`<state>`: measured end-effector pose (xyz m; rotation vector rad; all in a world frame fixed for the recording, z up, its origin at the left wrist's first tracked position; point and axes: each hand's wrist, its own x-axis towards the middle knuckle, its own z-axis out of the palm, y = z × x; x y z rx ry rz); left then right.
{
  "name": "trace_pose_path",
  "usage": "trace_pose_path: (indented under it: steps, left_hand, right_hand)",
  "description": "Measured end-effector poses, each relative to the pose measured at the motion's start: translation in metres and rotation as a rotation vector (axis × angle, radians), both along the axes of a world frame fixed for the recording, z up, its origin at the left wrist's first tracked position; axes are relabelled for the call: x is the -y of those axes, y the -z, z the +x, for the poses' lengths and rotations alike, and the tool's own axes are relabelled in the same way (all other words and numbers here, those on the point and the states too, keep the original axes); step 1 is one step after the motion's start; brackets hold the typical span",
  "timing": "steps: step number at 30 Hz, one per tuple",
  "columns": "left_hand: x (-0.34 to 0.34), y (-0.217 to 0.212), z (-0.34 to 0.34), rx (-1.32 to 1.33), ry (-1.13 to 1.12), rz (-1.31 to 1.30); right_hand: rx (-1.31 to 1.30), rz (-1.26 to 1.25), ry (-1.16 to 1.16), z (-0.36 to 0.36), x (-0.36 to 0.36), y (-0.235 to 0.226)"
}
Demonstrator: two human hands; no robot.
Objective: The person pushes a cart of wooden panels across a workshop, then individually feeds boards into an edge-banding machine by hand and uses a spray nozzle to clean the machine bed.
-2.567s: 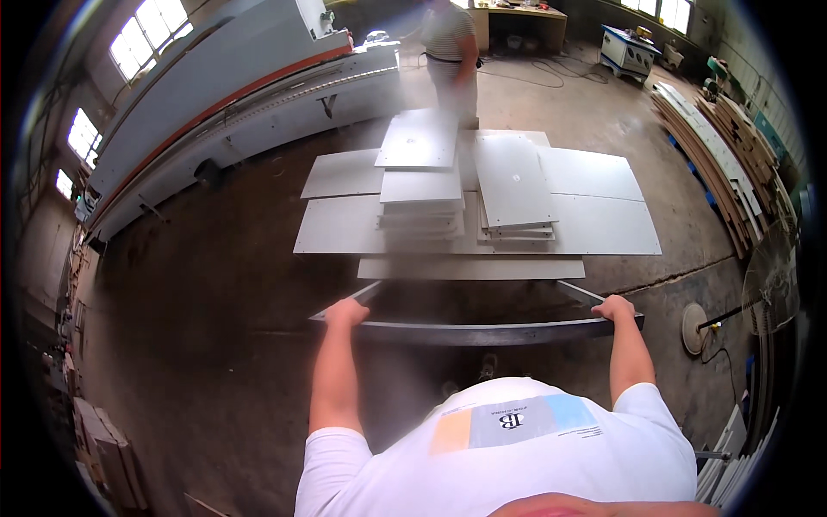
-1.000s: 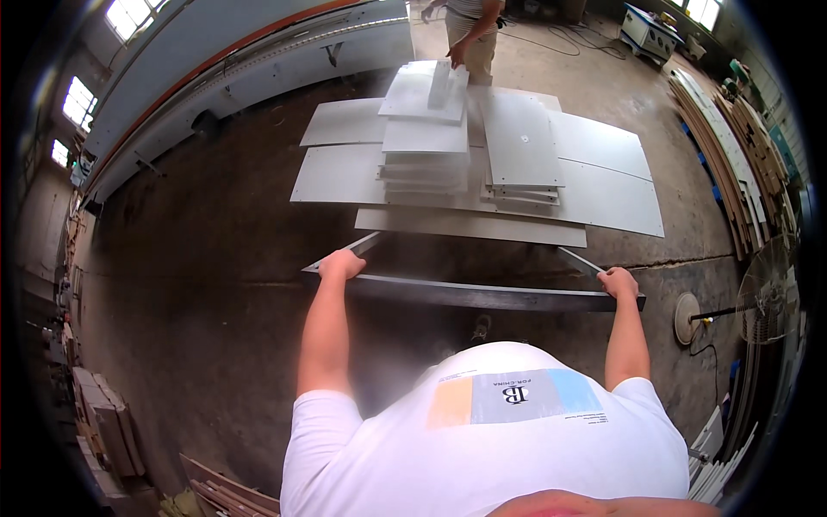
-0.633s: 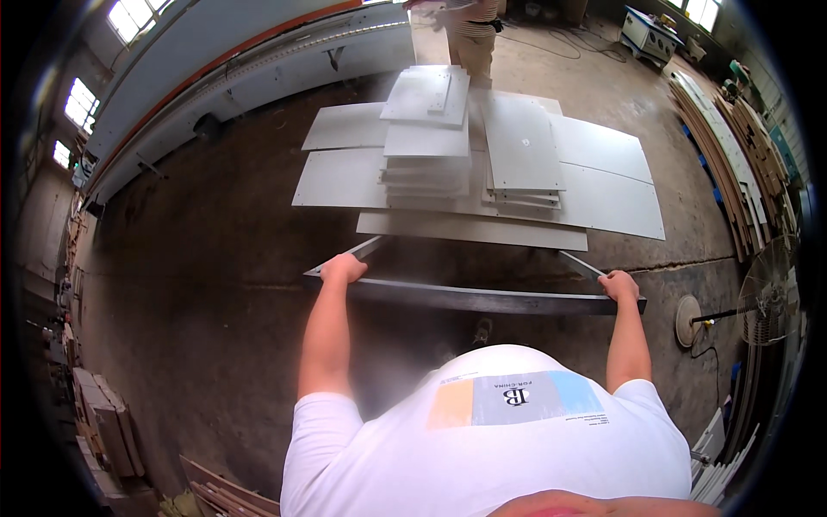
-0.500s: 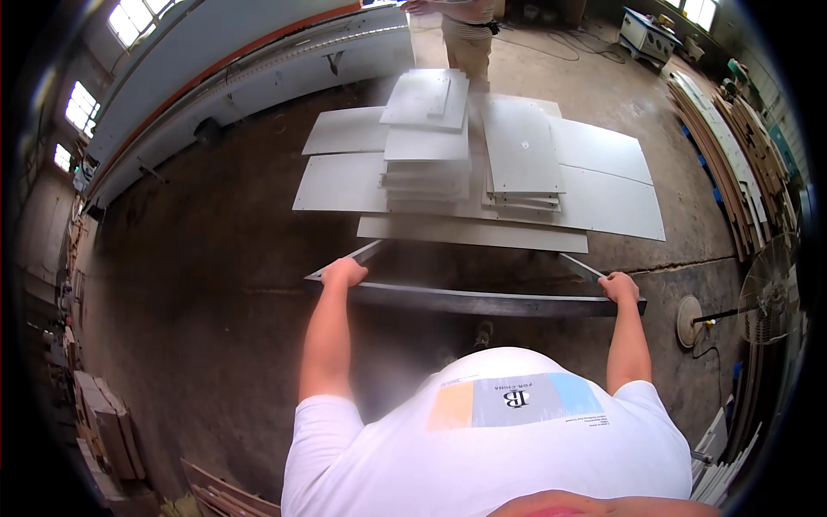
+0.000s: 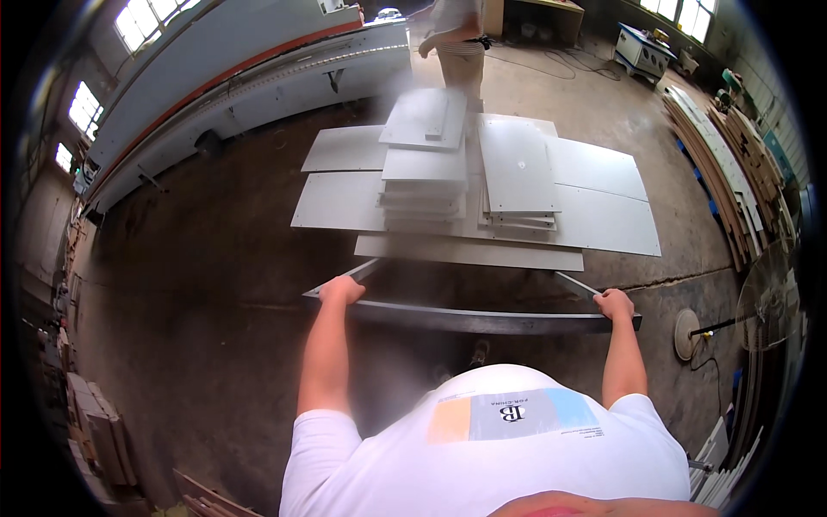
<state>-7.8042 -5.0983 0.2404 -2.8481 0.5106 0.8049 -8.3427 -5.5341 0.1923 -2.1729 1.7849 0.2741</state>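
Note:
My left hand (image 5: pixel 342 290) is closed round the left corner of a grey metal frame (image 5: pixel 482 322). At the opposite end, my right hand (image 5: pixel 614 303) grips the frame near its right corner. The long bar runs crosswise in front of my body, and two side bars run forward under a load of white panels. A long narrow panel (image 5: pixel 469 251) lies nearest the bar. Beyond it, wide flat panels (image 5: pixel 603 215) carry a taller left stack (image 5: pixel 424 164) and a lower right stack (image 5: pixel 519 164). What bears the panels underneath is hidden.
Another person (image 5: pixel 461 60) stands behind the load. A long machine (image 5: pixel 284 103) lines the left side. On the right are stacked boards (image 5: pixel 711 164) and a standing fan (image 5: pixel 762 302) with a round base (image 5: pixel 687 334). More boards (image 5: pixel 99 422) lie at the lower left.
The panels, the frame and both my hands appear slightly lower in the picture. The other person's arm now hangs lower beside the body. My grip on the frame is unchanged.

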Motion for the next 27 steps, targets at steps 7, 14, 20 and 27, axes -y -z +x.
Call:
trace_pose_path:
  steps: [7, 14, 20, 27]
  left_hand:
    - [-0.003, 0.006, 0.003, 0.006, 0.013, 0.011]
    - [-0.001, 0.004, 0.002, 0.008, 0.001, 0.003]
    - [-0.002, 0.003, 0.000, 0.021, 0.007, -0.001]
    - [-0.002, 0.006, 0.001, 0.022, 0.011, -0.005]
  right_hand:
    - [-0.013, 0.098, 0.035, 0.004, 0.001, -0.009]
    - [0.013, -0.030, 0.009, -0.001, -0.001, 0.001]
    - [-0.002, 0.087, 0.038, 0.006, -0.003, -0.013]
    - [0.009, -0.027, 0.005, 0.000, 0.001, 0.000]
